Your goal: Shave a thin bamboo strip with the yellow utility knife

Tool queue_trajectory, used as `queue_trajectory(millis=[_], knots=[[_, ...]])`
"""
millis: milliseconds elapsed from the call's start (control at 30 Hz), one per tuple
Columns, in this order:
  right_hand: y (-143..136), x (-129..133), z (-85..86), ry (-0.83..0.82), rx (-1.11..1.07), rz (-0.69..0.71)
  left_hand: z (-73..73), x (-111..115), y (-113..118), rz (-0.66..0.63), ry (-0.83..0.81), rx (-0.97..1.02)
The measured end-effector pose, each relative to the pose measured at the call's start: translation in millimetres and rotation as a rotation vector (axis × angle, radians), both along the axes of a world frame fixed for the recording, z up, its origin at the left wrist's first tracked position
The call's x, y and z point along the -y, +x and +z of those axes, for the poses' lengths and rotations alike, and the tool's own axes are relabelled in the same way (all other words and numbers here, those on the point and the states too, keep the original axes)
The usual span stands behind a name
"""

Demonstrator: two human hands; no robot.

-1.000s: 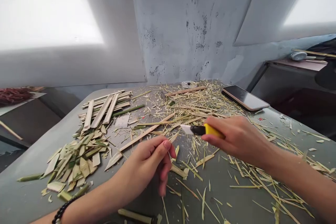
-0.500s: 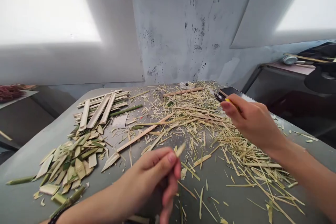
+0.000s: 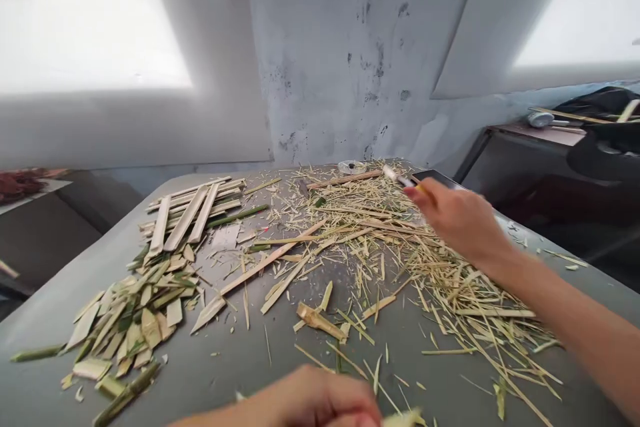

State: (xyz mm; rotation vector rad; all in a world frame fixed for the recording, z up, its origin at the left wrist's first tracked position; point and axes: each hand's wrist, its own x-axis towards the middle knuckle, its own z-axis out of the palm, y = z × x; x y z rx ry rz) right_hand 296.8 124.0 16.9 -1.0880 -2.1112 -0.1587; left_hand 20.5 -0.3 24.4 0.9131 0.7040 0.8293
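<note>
Two risks: your right hand [image 3: 457, 217] pinches the knife [image 3: 400, 179], blade out, beside the phone [image 3: 434, 177] near the desk's far right edge; your left hand [image 3: 320, 403], curled around a sliver, can't steady anything

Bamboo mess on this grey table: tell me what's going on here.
A person sits at the grey table, which is strewn with pale bamboo shavings. The right hand reaches toward the far side gripping a yellow-handled utility knife, blade out, close to a dark smartphone. The left hand sits low at the near edge, closed on a small pale bamboo sliver. A pile of short cut bamboo chips and a row of longer flat bamboo strips lie to the left.
</note>
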Motion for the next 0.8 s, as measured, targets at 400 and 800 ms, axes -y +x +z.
queue_trajectory(millis=[400, 800], knots=[[-34, 35, -13.6, -0.076, 0.113, 0.195, -24.8, 2, -15, 0.287, 0.129, -0.142], [-54, 57, -39.7, -0.142, 0.186, 0.408, -27.6, 2, -15, 0.288, 0.140, -0.122]])
